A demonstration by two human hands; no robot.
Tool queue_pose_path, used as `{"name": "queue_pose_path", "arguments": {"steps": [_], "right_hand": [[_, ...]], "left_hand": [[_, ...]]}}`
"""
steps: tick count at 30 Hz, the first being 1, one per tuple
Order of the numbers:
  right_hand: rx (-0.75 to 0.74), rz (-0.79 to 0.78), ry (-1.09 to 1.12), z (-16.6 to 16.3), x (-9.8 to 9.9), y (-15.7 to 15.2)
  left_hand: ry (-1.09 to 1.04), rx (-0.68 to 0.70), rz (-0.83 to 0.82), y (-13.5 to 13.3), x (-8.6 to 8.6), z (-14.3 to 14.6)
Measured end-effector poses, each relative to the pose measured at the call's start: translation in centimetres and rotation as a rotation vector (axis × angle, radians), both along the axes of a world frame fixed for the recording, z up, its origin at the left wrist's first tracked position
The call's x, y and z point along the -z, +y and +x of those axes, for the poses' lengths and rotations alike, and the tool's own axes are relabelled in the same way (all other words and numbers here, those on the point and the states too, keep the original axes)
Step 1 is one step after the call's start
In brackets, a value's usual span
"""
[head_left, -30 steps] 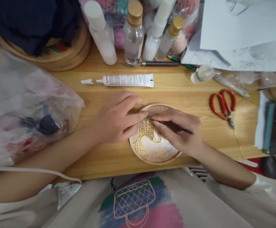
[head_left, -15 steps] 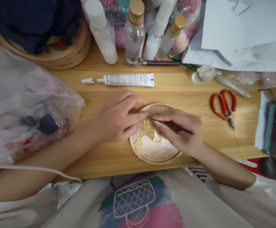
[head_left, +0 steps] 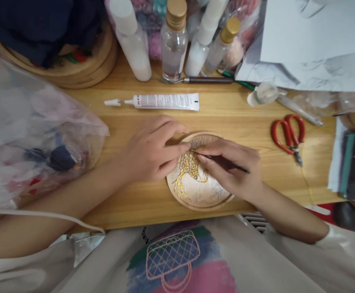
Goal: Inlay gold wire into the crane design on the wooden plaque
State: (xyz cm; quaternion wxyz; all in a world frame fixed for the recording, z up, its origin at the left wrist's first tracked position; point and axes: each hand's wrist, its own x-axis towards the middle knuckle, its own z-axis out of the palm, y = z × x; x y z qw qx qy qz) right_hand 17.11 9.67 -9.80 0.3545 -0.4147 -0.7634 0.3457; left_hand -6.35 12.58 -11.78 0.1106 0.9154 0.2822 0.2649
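A round pale disc (head_left: 214,185) with a wooden rim lies near the table's front edge. Raised gold wire lines (head_left: 189,167) form a bird-like figure on it, among printed grey outlines. My left hand (head_left: 157,150) bends over the disc's upper left edge, fingers spread and gripping it, one fingertip pressed near the gold lines. In my right hand (head_left: 238,167) dark, thin tweezers (head_left: 241,167) are pinched between thumb and fingers. Their tip meets the disc beside my left fingertip. What the tip holds, if anything, is too small to make out.
Behind the hands lies a white glue tube (head_left: 166,101), its cap off the nozzle. Red-handled pliers (head_left: 288,134) rest at right. Bottles (head_left: 174,44), a dark-handled tool (head_left: 209,80) and papers (head_left: 314,36) line the back. A plastic bag (head_left: 43,130) fills the left.
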Motion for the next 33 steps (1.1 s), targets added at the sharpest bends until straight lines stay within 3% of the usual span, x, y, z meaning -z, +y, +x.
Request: {"name": "queue_pose_path", "arguments": {"steps": [14, 25, 33], "right_hand": [[0.005, -0.014, -0.002, 0.1, 0.14, -0.11], [0.0, -0.003, -0.007, 0.07, -0.1, -0.07], [-0.008, 0.009, -0.012, 0.13, -0.17, 0.06]], "left_hand": [[0.004, -0.022, -0.052, 0.01, 0.0, -0.05], [-0.034, 0.023, 0.075, 0.15, 0.19, -0.03], [0.015, -0.006, 0.017, 0.09, 0.26, -0.14]]}}
